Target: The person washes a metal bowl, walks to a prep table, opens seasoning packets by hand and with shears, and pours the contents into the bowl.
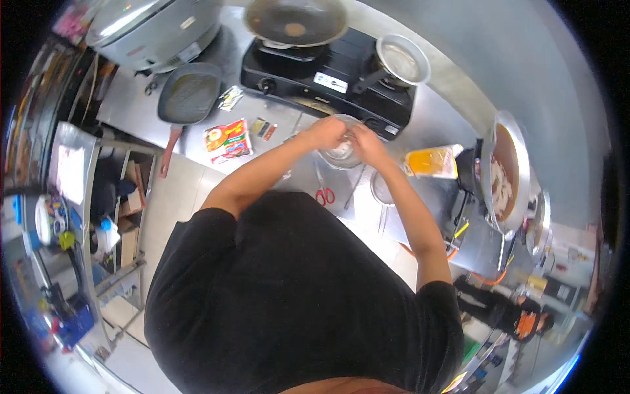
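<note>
My left hand [329, 133] and my right hand [364, 142] are close together over a round bowl [339, 160] on the steel counter. Whitish contents show in the bowl between them. The fingers of both hands are bent inward, and whether they pinch something small cannot be made out. Red-handled scissors [325, 196] lie nearer my body, beside a thin metal utensil [355, 187]. A small strainer [381, 188] rests by my right forearm. Left of the bowl are small sachets [264, 128] and a red noodle packet [228, 140]; a pouch of yellow liquid [431, 162] lies to the right.
Beyond the bowl stands a black gas stove [305, 83] with a wok [296, 22] and a saucepan [403, 61]. A square grill pan [189, 93] and a large cooker [152, 34] are at left. A large pot [507, 172] stands at right; another person [512, 315] is beyond.
</note>
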